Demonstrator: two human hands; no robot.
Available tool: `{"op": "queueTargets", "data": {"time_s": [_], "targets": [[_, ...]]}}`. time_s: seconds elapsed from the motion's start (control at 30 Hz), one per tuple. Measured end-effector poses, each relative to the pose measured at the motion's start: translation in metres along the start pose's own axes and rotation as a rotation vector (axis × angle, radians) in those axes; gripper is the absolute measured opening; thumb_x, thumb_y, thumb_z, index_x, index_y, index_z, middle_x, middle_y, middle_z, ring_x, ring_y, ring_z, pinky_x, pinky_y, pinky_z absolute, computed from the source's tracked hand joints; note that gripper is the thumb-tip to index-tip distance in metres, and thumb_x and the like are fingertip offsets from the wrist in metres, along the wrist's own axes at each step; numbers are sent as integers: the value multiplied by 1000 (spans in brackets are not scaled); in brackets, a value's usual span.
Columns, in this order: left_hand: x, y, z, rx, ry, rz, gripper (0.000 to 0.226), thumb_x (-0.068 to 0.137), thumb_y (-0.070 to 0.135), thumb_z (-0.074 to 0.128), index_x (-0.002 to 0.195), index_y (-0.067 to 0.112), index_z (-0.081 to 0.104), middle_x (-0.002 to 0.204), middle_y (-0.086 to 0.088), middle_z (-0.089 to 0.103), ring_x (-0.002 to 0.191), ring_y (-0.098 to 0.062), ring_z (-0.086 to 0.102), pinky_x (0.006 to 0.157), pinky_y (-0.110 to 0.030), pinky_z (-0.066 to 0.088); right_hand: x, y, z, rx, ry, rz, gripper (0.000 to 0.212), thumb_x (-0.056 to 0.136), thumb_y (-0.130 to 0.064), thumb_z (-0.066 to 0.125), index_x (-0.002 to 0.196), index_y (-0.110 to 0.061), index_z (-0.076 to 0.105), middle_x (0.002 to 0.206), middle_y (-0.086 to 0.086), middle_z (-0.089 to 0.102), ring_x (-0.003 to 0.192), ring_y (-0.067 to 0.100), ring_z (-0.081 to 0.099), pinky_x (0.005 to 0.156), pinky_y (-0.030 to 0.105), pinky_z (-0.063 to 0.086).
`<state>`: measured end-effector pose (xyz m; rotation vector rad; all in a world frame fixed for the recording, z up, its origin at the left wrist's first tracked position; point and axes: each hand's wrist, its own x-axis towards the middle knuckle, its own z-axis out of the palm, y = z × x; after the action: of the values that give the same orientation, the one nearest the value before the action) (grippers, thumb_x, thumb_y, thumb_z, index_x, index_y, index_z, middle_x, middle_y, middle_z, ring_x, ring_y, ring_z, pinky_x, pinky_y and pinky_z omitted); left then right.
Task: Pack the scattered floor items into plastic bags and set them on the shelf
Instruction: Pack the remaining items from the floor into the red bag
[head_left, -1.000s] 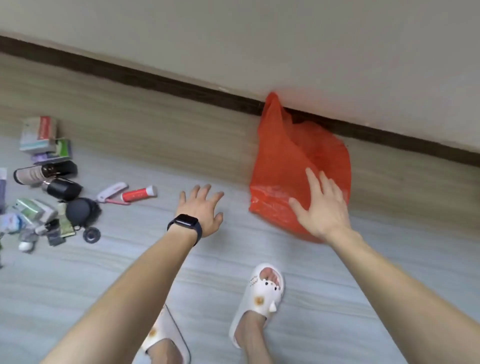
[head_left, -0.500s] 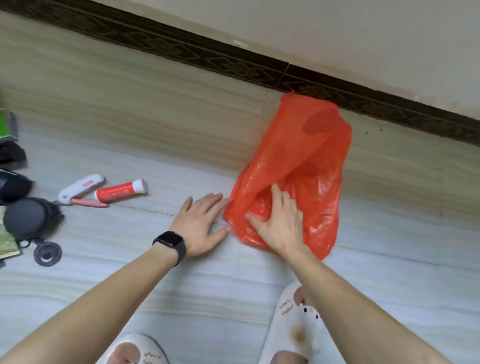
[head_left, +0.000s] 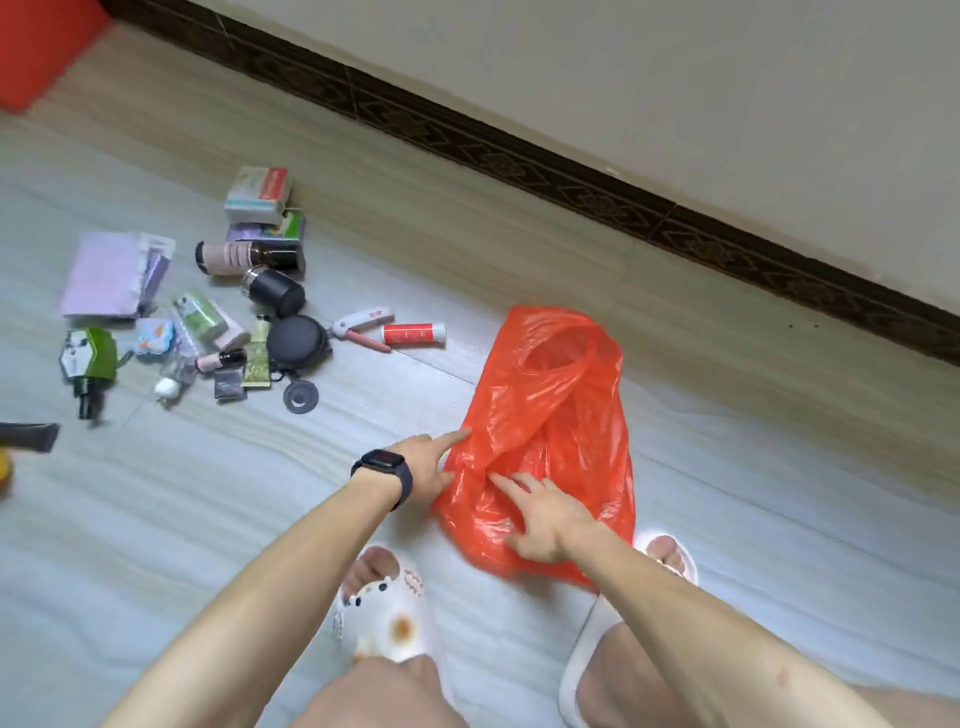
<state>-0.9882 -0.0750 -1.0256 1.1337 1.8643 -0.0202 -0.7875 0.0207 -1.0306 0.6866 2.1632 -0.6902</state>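
An orange-red plastic bag lies crumpled on the pale floor, its mouth facing the wall. My right hand rests flat on the bag's lower part with fingers spread. My left hand, with a dark watch on the wrist, is at the bag's left edge: the index finger lies along the plastic and the other fingers are tucked under it. Scattered items lie to the left: a red-and-white tube, a white-and-pink clipper, a round black pouch, a black jar, a brown bottle, small boxes.
More items lie further left: a purple packet, a green pack, a black ring. A dark baseboard runs along the wall behind. A red object fills the top left corner. My feet in white slippers are below the bag.
The view has pulled back and swung left, showing the whole pile. My left hand moved from the floor onto the bag's left edge. My right hand stays on the bag.
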Motion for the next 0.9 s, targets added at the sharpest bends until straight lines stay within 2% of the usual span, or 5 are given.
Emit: {"op": "queueTargets", "data": {"time_s": [0.13,0.27,0.47,0.67,0.9], "targets": [[-10,0,19,21,78,-50,58,90,28,44,146,38,32,134,-7,47,118,-31,53,96,-43,46,-23,-3,0,236,52,41,54,87,-26,48,139,-36,41,133,5,61,122,29,56,101,37,46],[-13,37,6,20,441,48,53,82,18,48,135,18,43,149,-5,34,129,-29,43,102,-41,40,-44,3,-21,395,538,104,15,87,-29,49,101,-31,54,95,-5,69,91,23,64,79,36,51],[30,76,-22,308,639,303,78,84,51,51,152,20,27,159,-1,25,148,-22,15,118,-50,9,-26,19,-84,225,1027,43,23,87,-23,55,110,-22,61,111,-5,61,104,19,56,89,37,48],[57,47,-26,587,314,152,51,91,43,50,137,21,51,157,-8,26,150,-25,1,117,-58,-4,21,40,-111,-372,339,194,78,89,-44,56,155,-21,21,161,4,24,151,24,7,121,49,9],[4,7,-60,348,402,126,30,84,26,59,112,18,52,110,-4,58,112,-29,54,90,-39,40,-5,64,-141,-703,228,166,32,102,-30,40,123,-27,64,129,4,55,130,26,36,100,40,32]]}}
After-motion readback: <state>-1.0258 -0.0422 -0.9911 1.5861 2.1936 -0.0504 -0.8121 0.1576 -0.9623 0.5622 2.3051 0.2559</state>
